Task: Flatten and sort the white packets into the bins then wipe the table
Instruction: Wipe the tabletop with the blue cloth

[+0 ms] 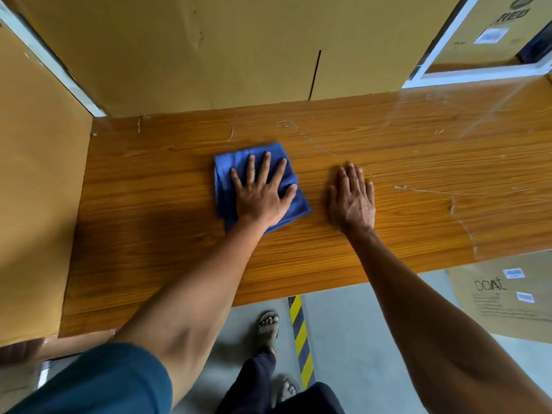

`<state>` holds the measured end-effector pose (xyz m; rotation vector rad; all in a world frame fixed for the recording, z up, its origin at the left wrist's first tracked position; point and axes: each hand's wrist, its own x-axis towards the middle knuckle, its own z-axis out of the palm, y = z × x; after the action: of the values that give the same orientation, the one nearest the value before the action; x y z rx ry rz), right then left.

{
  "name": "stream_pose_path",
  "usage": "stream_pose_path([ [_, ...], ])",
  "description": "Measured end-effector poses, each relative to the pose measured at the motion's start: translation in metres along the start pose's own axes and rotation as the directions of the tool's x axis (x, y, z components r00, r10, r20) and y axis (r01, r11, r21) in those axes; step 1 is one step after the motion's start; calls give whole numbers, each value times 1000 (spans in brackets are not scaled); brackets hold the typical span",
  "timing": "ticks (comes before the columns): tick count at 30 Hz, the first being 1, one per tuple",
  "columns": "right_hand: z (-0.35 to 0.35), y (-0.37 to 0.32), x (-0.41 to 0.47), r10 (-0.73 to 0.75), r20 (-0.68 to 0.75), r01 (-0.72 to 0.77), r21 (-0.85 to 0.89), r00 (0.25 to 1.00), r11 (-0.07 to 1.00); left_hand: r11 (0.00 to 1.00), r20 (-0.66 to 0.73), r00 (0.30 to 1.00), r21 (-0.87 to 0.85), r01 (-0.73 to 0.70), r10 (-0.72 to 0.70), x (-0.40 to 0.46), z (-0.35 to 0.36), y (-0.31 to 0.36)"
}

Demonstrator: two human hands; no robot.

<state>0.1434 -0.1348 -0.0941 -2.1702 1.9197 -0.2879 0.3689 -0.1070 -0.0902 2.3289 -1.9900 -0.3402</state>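
Head view: the left hand (263,192) lies flat on a folded blue cloth (260,186), its fingers straight and spread and its palm pressing the cloth down onto the wooden table (149,210). The cloth sits near the middle of the tabletop, folded into a rough square, with soft creases along its left edge and one corner poking out below the wrist. Just to its right, apart from it, the right hand (352,198) rests palm-down on bare wood, fingers straight and close together, holding nothing. One cloth and two hands are on the table. The tabletop has an orange wood-grain finish and carries pale streaks and scuffs toward the back and right. One large cardboard panel (209,46) stands along the far edge and another cardboard panel (35,189) stands at the left end. Below the near edge, two sandalled feet stand on a grey floor (352,339) beside a yellow-and-black striped strip (301,339). A printed cardboard box (507,294) lies at the lower right.
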Motion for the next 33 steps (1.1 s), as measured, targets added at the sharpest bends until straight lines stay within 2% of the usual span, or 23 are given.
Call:
stream_pose_path([
  [5, -9, 32, 1, -42, -1, 42, 1, 999, 999, 956, -9, 958, 57, -286, 287, -25, 19, 55],
  [7, -13, 42, -2, -55, 6, 55, 10, 998, 998, 936, -25, 938, 82, -343, 345, -36, 22, 58],
  [9, -18, 52, -6, -81, 25, 81, 20, 996, 997, 950, -48, 951, 82, -300, 304, -46, 24, 55],
  [12, -21, 68, -18, -134, 43, 133, 31, 990, 991, 995, -83, 992, 57, -87, 92, -64, 30, 66],
  [14, -23, 79, -27, -175, 49, 173, 45, 983, 984, 999, -68, 997, 44, -31, 34, -75, 32, 93],
  [16, -24, 91, -36, -235, 31, 231, 105, 971, 967, 990, -29, 993, 83, -110, 113, -83, 39, 125],
  [19, -29, 110, -45, -325, 30, 302, 297, 945, 906, 971, 31, 974, 82, -225, 223, -81, 45, 162],
  [23, -43, 142, -56, -456, 50, 408, 365, 889, 837, 978, 69, 975, -34, -208, 210, -78, 34, 171],
  [25, -50, 151, -64, -507, 112, 452, 323, 854, 832, 981, 58, 980, -51, -189, 192, -92, 25, 158],
  [27, -56, 156, -73, -563, 156, 527, 221, 811, 820, 976, 90, 973, 10, -215, 214, -114, 24, 140],
  [30, -59, 159, -82, -650, 241, 671, -6, 720, 741, 947, 153, 953, 148, -286, 264, -150, 26, 121],
  [33, -56, 166, -87, -682, 295, 729, -82, 669, 679, 922, 159, 942, 212, -325, 295, -172, 30, 117],
])
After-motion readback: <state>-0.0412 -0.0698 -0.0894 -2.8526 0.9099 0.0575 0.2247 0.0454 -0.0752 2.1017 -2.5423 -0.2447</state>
